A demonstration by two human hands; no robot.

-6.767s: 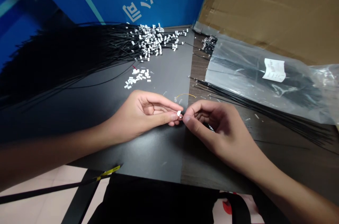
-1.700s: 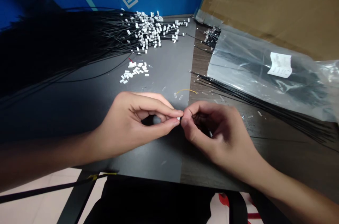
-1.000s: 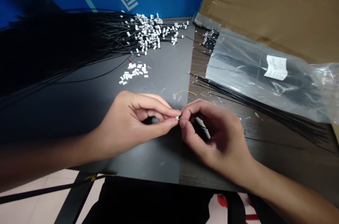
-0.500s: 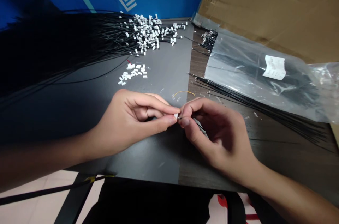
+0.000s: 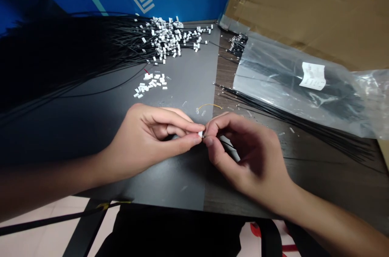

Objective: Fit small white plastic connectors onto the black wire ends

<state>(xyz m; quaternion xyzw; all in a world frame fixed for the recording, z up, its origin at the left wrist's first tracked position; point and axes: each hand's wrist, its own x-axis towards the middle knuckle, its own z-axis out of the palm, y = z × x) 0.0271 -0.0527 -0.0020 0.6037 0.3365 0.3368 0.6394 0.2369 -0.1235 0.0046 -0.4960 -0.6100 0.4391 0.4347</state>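
pinch: left hand [image 5: 146, 141] meets right hand [image 5: 247, 158]

left thumb and index are closed on a white connector housing [image 5: 200, 134], with the other fingers curled loosely. right thumb and index pinch a thin black wire [image 5: 204, 137] close to its end, so only a short tip sticks out. that tip sits at the edge of the housing (too small to tell whether it is inside). the hands meet above a black mat [image 5: 173, 184] lying on a dark wood table [image 5: 223, 196]. my read: gripping this near the tip keeps the flexible wire from wandering, and pinching with both hands holds the two small parts in line. loose white housings [image 5: 148, 86] lie on the mat beyond the hands, and past them is a heap of black wires [image 5: 165, 38] with white housings on their ends. more black wires [image 5: 288, 127] lie to the right, along a clear plastic bag [image 5: 291, 87] with a paper label [image 5: 312, 75]. a thin yellow wire [image 5: 209, 105] and small clear bits [image 5: 184, 103] lie just beyond the hands.
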